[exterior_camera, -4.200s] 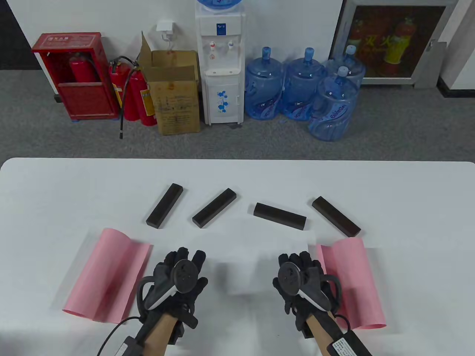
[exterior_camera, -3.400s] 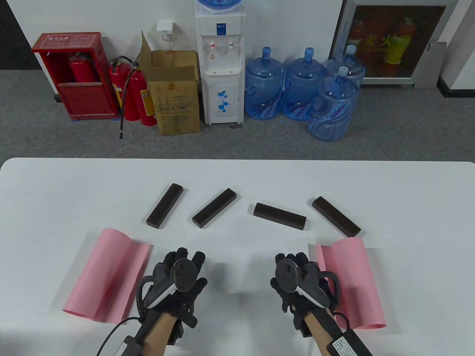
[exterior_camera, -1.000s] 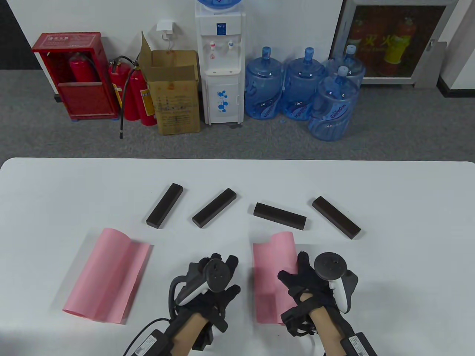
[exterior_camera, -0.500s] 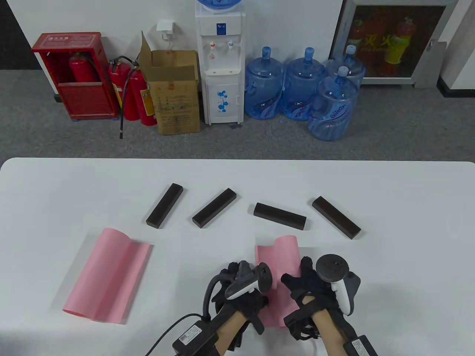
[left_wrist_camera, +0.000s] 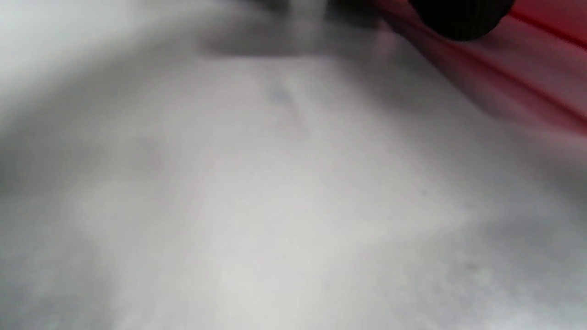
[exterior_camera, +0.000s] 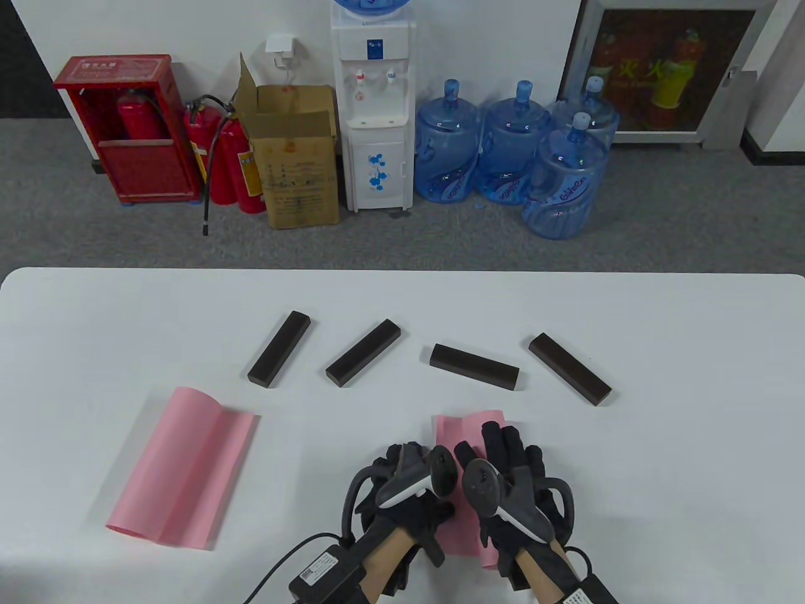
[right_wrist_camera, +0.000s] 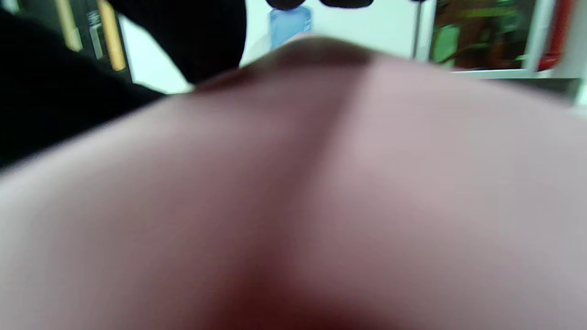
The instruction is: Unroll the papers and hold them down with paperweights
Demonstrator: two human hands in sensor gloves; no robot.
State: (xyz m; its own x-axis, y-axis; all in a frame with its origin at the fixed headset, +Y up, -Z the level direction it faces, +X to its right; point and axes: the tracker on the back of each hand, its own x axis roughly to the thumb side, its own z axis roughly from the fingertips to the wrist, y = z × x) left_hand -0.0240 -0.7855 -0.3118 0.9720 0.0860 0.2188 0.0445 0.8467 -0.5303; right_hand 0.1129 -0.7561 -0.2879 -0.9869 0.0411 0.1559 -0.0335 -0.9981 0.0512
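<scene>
A curled pink paper point(exterior_camera: 460, 425) lies near the table's front, mostly covered by both hands. My right hand point(exterior_camera: 503, 440) lies flat on it, fingers spread and pointing away. My left hand point(exterior_camera: 402, 456) sits at the paper's left edge; in the left wrist view a fingertip point(left_wrist_camera: 458, 18) meets the paper's edge point(left_wrist_camera: 527, 59). The paper fills the blurred right wrist view point(right_wrist_camera: 321, 206). A second pink paper point(exterior_camera: 182, 467), partly curled, lies at the front left. Several dark bar paperweights lie in a row behind: point(exterior_camera: 279, 347), point(exterior_camera: 363, 360), point(exterior_camera: 474, 366), point(exterior_camera: 570, 377).
The white table point(exterior_camera: 692, 352) ends at a far edge, with grey floor beyond. A water dispenser point(exterior_camera: 374, 107), water jugs, a cardboard box and fire extinguishers stand on the floor, off the table.
The right-hand paper was dragged to the table's front middle. My right hand turned palm down and pressed its curl flatter. My left hand moved right to the paper's left edge.
</scene>
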